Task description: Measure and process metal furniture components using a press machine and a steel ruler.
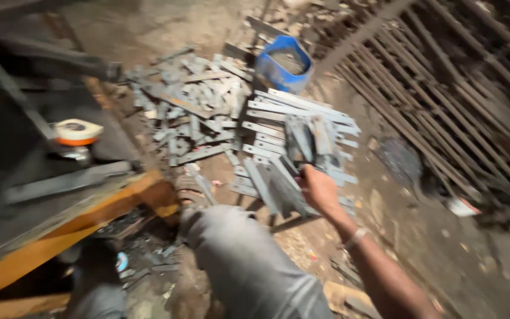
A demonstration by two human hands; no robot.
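My right hand reaches out over the dirt floor and is closed on a few flat grey metal strips, held upright above a stack of similar long strips. A thin band sits on that wrist. My left hand is out of view. My knee in grey trousers is bent in the foreground, just left of the arm. The picture is blurred by motion.
A heap of short cut metal pieces lies left of the stack. A blue tub stands behind it. A metal grille of bars leans at right. An orange-framed machine with a round orange and white part fills the left side.
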